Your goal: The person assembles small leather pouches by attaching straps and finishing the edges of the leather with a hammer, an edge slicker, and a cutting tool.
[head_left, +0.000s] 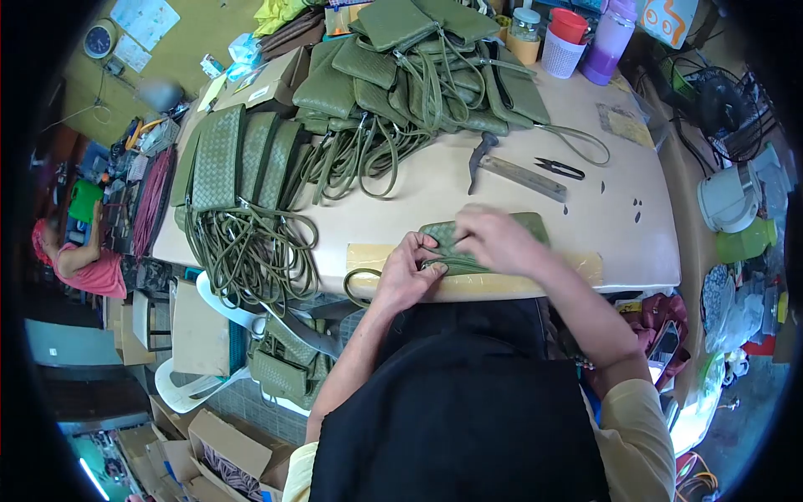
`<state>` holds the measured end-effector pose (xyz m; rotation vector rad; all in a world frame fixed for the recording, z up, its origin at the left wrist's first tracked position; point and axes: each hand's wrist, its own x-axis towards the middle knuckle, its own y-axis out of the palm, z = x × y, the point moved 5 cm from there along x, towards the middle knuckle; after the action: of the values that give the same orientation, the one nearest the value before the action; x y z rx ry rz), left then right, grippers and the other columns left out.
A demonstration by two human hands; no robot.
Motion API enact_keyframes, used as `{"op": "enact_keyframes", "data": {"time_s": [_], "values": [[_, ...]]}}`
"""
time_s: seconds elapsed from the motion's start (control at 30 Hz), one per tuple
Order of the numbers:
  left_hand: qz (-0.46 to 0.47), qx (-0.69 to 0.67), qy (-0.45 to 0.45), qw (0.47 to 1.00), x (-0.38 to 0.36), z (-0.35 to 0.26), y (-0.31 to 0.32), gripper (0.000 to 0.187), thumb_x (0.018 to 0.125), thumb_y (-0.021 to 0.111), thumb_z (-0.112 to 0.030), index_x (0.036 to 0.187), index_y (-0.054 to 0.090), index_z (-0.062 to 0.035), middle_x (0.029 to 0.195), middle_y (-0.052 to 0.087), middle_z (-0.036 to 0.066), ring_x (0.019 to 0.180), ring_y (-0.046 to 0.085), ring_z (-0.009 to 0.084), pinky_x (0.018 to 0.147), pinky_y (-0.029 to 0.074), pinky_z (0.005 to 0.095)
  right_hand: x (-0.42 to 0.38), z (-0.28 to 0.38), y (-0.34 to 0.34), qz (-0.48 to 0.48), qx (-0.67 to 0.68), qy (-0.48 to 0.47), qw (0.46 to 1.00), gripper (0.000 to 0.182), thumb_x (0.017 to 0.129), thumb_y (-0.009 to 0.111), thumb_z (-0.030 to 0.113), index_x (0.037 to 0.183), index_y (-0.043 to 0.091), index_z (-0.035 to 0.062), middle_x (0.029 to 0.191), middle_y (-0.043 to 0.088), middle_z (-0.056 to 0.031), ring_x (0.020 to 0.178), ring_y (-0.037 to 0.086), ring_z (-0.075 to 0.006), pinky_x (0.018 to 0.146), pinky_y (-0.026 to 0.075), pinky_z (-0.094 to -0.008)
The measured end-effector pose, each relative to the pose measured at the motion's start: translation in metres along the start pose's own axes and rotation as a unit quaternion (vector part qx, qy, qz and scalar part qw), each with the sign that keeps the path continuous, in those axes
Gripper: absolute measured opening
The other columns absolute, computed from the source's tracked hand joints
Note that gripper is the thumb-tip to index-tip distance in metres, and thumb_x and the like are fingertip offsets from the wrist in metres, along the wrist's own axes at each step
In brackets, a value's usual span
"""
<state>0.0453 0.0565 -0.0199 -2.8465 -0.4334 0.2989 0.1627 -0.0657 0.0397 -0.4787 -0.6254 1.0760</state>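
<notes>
Green pouch pinched at its left end, by the table's near edge

The left grip (405, 274) holds the left end of the green pouch (438, 233) between thumb and fingers, probably to stop it sliding. The right grip (495, 238) is bunched over the pouch's middle, its fingers blurred; whether it pinches anything there, I cannot tell. The pouch therefore lies between the two grips and partly under the right one, its right end showing beyond. A strap loop (360, 285) hangs left of the left grip, apparently out of the way.

Under the pouch, a taped strip (579, 268) lines the near edge of the table (623, 238), perhaps as a work surface. Farther out lie a hammer (480, 159), a wooden bar (527, 179) and snips (560, 168), seemingly set within reach. Beyond and leftward, a pouch heap (368, 71) and a row of pouches (219, 159) are massed, likely to leave working room.
</notes>
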Motion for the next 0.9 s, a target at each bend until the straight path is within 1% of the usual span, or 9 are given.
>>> {"op": "enact_keyframes", "data": {"time_s": [0.2, 0.27, 0.33, 0.4, 0.5, 0.6, 0.67, 0.83, 0.9], "values": [[0.034, -0.031, -0.047, 0.998, -0.003, -0.011, -0.001, 0.034, 0.082, 0.07, 0.001, 0.11, 0.052, 0.0001, 0.088, 0.063, 0.004, 0.081, 0.056, 0.0083, 0.074, 0.047, 0.023, -0.007, -0.01, 0.009, 0.086, 0.04, 0.073, 0.993, 0.015, 0.08, 0.067, 0.003, 0.081, 0.053, 0.0011, 0.082, 0.055, -0.0138, 0.081, 0.056, -0.0332, 0.073, 0.044, -0.0401], [0.041, -0.016, -0.036, 0.998, -0.002, 0.0, 0.002, 0.028, 0.082, 0.07, -0.002, 0.107, 0.057, 0.0003, 0.086, 0.063, 0.004, 0.078, 0.056, 0.0089, 0.072, 0.046, 0.0236, -0.022, -0.019, -0.019, -0.001, -0.058, 0.07, 0.996, 0.015, 0.08, 0.067, 0.006, 0.083, 0.053, -0.0004, 0.083, 0.057, -0.0157, 0.083, 0.058, -0.0347, 0.075, 0.045, -0.0421], [0.045, -0.006, -0.023, 0.999, 0.0, -0.006, 0.006, 0.024, 0.083, 0.07, -0.005, 0.105, 0.062, 0.0004, 0.084, 0.062, 0.003, 0.075, 0.055, 0.0095, 0.071, 0.046, 0.0242, -0.037, -0.009, -0.031, -0.006, 0.011, 0.083, 0.996, 0.014, 0.08, 0.068, 0.003, 0.084, 0.055, 0.0, 0.084, 0.058, -0.014, 0.079, 0.058, -0.0304, 0.072, 0.045, -0.0392], [0.025, 0.174, 0.046, 0.983, -0.006, -0.031, 0.007, 0.016, 0.083, 0.07, -0.017, 0.093, 0.073, -0.0056, 0.081, 0.066, 0.008, 0.07, 0.062, 0.0205, 0.069, 0.049, 0.032, -0.048, -0.003, -0.032, -0.013, 0.086, 0.099, 0.991, 0.014, 0.079, 0.069, 0.0, 0.086, 0.056, 0.0003, 0.084, 0.059, -0.0123, 0.075, 0.058, -0.0261, 0.068, 0.046, -0.0363], [-0.033, 0.202, 0.033, 0.978, -0.004, -0.03, 0.011, 0.017, 0.081, 0.072, -0.018, 0.09, 0.073, -0.0028, 0.079, 0.065, 0.011, 0.074, 0.062, 0.0222, 0.072, 0.048, 0.033, -0.047, 0.002, -0.025, -0.028, 0.062, 0.103, 0.992, 0.016, 0.079, 0.07, 0.0, 0.089, 0.057, 0.0, 0.086, 0.061, -0.0121, 0.074, 0.06, -0.0229, 0.065, 0.046, -0.0343], [-0.054, 0.214, 0.024, 0.975, -0.003, -0.026, 0.011, 0.019, 0.081, 0.073, -0.02, 0.088, 0.072, -0.0023, 0.081, 0.068, 0.014, 0.075, 0.065, 0.0243, 0.071, 0.049, 0.0351, -0.036, 0.002, -0.004, -0.036, 0.078, 0.038, 0.996, 0.017, 0.079, 0.071, 0.002, 0.087, 0.056, 0.0001, 0.086, 0.06, -0.013, 0.078, 0.061, -0.0278, 0.068, 0.046, -0.0369], [-0.041, 0.211, 0.009, 0.976, -0.003, -0.026, 0.009, 0.019, 0.081, 0.073, -0.021, 0.087, 0.072, -0.0022, 0.081, 0.069, 0.014, 0.075, 0.065, 0.0245, 0.071, 0.049, 0.0355, -0.033, -0.004, 0.012, 0.035, 0.061, 0.038, 0.997, 0.019, 0.077, 0.07, 0.003, 0.084, 0.052, 0.0006, 0.084, 0.057, -0.0147, 0.084, 0.058, -0.0349, 0.074, 0.045, -0.0415], [-0.054, 0.206, 0.022, 0.977, -0.002, -0.019, 0.009, 0.021, 0.08, 0.073, -0.026, 0.085, 0.073, -0.0055, 0.077, 0.067, 0.013, 0.066, 0.062, 0.0265, 0.065, 0.049, 0.0383, -0.047, -0.018, -0.027, 0.024, -0.078, 0.12, 0.989, 0.02, 0.075, 0.07, 0.002, 0.081, 0.05, 0.0008, 0.084, 0.055, -0.0149, 0.087, 0.057, -0.0363, 0.076, 0.045, -0.0438], [-0.058, 0.219, 0.023, 0.974, -0.001, -0.021, 0.009, 0.022, 0.08, 0.073, -0.027, 0.085, 0.073, -0.0053, 0.077, 0.067, 0.013, 0.066, 0.062, 0.0259, 0.065, 0.049, 0.0381, -0.038, -0.001, -0.013, 0.015, -0.019, 0.061, 0.998, 0.02, 0.076, 0.07, 0.002, 0.081, 0.051, 0.0003, 0.084, 0.055, -0.0149, 0.084, 0.057, -0.036, 0.074, 0.045, -0.0432]]}}
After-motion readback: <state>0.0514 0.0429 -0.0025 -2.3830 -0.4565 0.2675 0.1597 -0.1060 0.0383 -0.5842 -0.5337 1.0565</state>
